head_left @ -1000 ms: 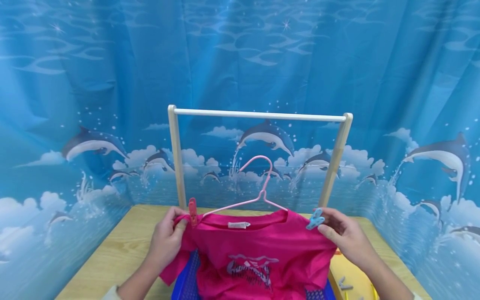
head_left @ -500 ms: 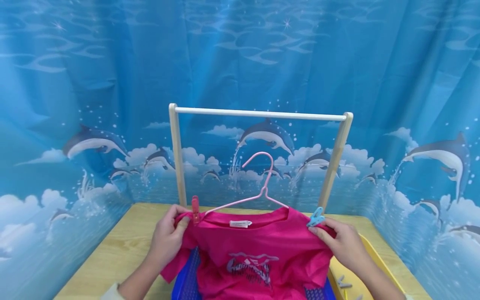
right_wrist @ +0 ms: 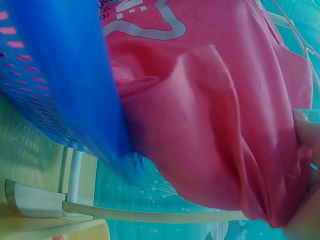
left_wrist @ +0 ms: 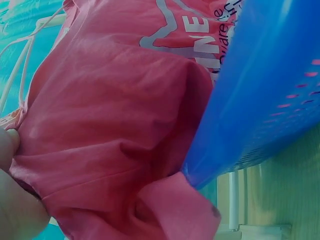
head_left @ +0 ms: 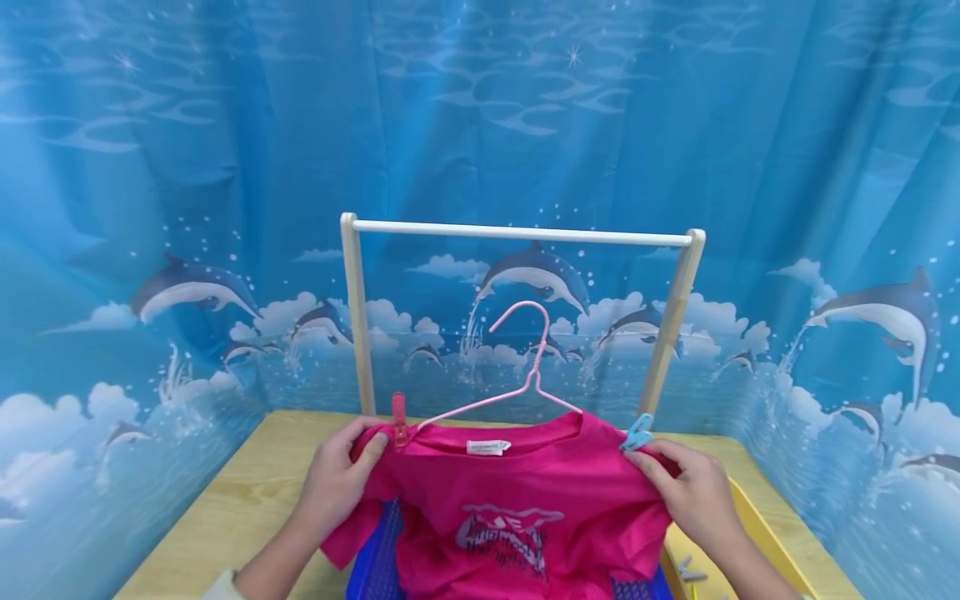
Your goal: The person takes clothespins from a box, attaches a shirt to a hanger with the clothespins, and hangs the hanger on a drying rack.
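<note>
A bright pink T-shirt (head_left: 517, 487) hangs on a pink wire hanger (head_left: 536, 372), its hook upright and apart from the rack bar. My left hand (head_left: 337, 477) pinches the shirt's left shoulder, just outside a red clothespin (head_left: 400, 421) clipped there. On the opposite shoulder sits a light blue clothespin (head_left: 638, 432); my right hand (head_left: 693, 493) grips the cloth beside and below it. Both wrist views show thumb and fingers closed on the fabric (left_wrist: 110, 100). The shirt's lower part drops into a blue perforated basket (head_left: 375, 560), where its hem is hidden.
Behind the shirt stands a rack with a white bar (head_left: 517, 232) and wooden posts. At right, partly under my forearm, lies a yellow tray (head_left: 757, 527) holding a grey clothespin (head_left: 690, 570). The wooden table (head_left: 232, 492) meets a dolphin-print curtain (head_left: 465, 125).
My right hand has shifted from the blue clothespin's side to a grip on the cloth just below it. The hanger and red clothespin have moved slightly right, the hook also a little higher.
</note>
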Motion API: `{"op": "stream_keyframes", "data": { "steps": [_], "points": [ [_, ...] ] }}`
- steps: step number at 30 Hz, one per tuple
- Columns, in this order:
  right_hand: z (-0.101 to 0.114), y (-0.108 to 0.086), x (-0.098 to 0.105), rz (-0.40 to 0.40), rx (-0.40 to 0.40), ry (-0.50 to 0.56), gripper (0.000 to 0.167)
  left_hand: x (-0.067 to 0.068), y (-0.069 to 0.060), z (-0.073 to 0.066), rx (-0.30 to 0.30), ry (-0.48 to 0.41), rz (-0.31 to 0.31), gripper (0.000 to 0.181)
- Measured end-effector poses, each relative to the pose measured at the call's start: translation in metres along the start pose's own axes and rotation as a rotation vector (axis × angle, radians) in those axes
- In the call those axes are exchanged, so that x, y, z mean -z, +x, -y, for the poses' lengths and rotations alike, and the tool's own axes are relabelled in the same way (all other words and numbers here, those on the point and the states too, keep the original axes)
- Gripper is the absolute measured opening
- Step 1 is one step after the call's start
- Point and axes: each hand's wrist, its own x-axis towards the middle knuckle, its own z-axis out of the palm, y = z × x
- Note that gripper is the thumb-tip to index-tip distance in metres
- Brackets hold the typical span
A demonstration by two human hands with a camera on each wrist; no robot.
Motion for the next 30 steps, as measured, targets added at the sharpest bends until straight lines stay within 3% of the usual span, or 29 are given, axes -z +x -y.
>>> {"op": "stream_keyframes", "data": {
  "steps": [4,9,17,23,30],
  "points": [
    [0.000,-0.001,0.000,-0.064,0.041,-0.003,0.003,0.000,0.000,0.001,-0.036,0.002,0.032,0.020],
    [-0.003,0.000,-0.002,-0.144,0.104,0.006,0.015,0.001,0.000,0.001,-0.091,-0.032,0.087,0.023],
    [-0.007,0.001,-0.005,-0.228,0.240,-0.019,0.023,0.001,0.001,0.001,-0.073,-0.038,0.054,0.017],
    [-0.009,0.000,-0.006,-0.265,0.290,-0.014,0.025,0.003,0.002,-0.003,-0.061,-0.042,0.037,0.021],
    [-0.011,0.000,-0.005,-0.273,0.337,0.141,0.032,0.005,0.003,-0.008,-0.101,0.006,-0.001,0.020]
  ]
}}
